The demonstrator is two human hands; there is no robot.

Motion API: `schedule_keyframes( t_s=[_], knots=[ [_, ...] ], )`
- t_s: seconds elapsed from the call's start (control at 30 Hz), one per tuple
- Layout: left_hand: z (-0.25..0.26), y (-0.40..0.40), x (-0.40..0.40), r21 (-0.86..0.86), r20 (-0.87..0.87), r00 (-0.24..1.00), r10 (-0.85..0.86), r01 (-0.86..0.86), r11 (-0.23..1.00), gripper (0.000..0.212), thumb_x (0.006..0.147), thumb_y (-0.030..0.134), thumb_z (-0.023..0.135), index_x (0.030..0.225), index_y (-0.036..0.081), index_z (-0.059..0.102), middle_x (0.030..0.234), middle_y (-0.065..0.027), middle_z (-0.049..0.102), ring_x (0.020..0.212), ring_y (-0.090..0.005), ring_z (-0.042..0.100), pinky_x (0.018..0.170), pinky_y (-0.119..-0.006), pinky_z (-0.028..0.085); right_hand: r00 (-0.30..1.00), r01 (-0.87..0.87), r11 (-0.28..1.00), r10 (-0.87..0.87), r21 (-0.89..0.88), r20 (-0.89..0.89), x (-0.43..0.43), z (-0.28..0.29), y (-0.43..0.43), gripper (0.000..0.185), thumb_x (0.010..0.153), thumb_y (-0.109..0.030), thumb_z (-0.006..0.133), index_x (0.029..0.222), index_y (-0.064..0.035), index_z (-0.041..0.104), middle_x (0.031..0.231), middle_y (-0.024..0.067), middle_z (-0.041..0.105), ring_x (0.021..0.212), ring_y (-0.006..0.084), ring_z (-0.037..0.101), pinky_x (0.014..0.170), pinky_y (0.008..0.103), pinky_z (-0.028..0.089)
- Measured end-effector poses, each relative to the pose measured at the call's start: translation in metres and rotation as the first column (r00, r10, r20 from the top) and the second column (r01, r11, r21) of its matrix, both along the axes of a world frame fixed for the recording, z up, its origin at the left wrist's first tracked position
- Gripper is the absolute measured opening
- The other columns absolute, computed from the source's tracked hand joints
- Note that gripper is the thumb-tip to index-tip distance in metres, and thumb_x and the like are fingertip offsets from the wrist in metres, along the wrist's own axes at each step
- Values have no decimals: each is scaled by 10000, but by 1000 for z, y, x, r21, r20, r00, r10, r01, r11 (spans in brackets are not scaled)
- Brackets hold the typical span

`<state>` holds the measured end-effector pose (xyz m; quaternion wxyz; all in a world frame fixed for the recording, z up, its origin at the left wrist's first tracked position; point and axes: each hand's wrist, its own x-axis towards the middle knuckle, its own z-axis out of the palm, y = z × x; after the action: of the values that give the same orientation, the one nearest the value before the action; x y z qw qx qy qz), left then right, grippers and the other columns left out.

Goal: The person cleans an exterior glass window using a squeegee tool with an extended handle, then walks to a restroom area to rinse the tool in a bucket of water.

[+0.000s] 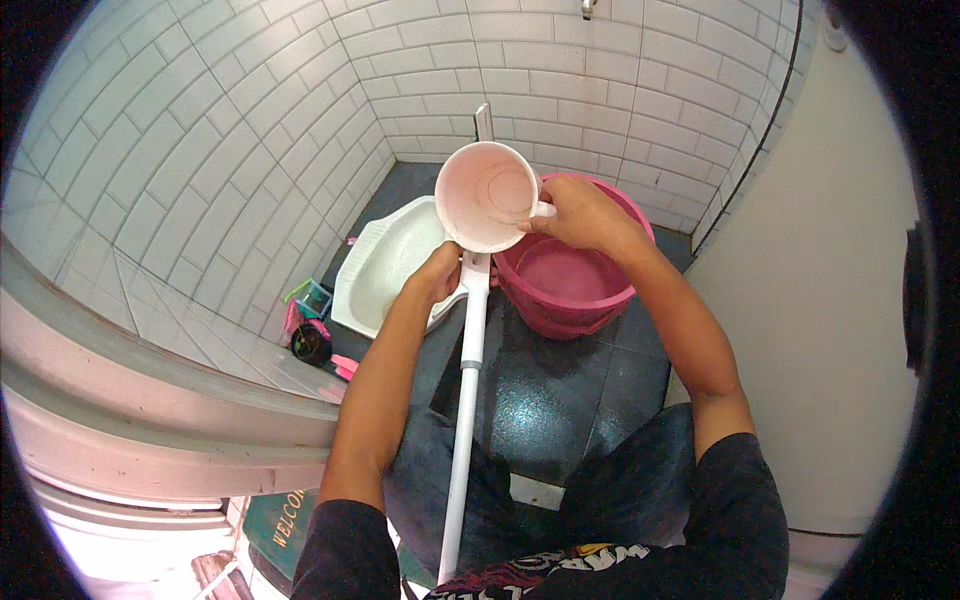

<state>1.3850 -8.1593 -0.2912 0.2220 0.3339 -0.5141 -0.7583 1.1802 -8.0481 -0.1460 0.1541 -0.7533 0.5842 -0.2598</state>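
Observation:
My right hand (581, 214) grips the handle of a pale pink plastic water dipper (480, 195). The dipper's mouth faces me, and no water is plain inside it. Just below its rim, my left hand (436, 276) is closed around the white head of a long-handled floor squeegee (472, 322); the dipper hides part of that head. The squeegee's pole runs down between my legs, and its blade end shows beyond the dipper. Under my right forearm stands a dark pink tub (574, 322) with water in it. A white squat toilet (367, 277) lies to the left.
Dark floor tiles (540, 397) look wet and shiny. Against the left wall sit a black round container (310, 343), a small basket (313, 298) and a pink item (345, 367). A tap (587, 9) is on the back wall. A pale panel (817, 300) stands close at right.

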Motion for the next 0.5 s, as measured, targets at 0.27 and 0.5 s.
schedule_keyframes(
  t_s=[0.27, 0.5],
  knots=[
    [8, 7, -2, 8, 27, 999, 31, -31, 999, 414, 972, 211, 299, 1222, -55, 495, 1047, -200, 640, 879, -301, 676, 811, -436, 574, 1000, 2, 1000, -2, -26, 6, -3, -5, -2, 362, 778, -245, 760, 1031, -1, 672, 969, 221, 684, 887, 364, 652, 800, 430, 488],
    [6, 5, -2, 29, 6, 1000, 26, -26, 999, 368, 957, 213, 345, 1152, -51, 511, 969, -203, 641, 840, -312, 668, 796, -435, 564, 999, 33, 999, -32, 26, -42, -22, -13, -19, 397, 772, -309, 754, 1038, -22, 683, 928, 202, 696, 825, 330, 670, 765, 423, 506]
  ],
)
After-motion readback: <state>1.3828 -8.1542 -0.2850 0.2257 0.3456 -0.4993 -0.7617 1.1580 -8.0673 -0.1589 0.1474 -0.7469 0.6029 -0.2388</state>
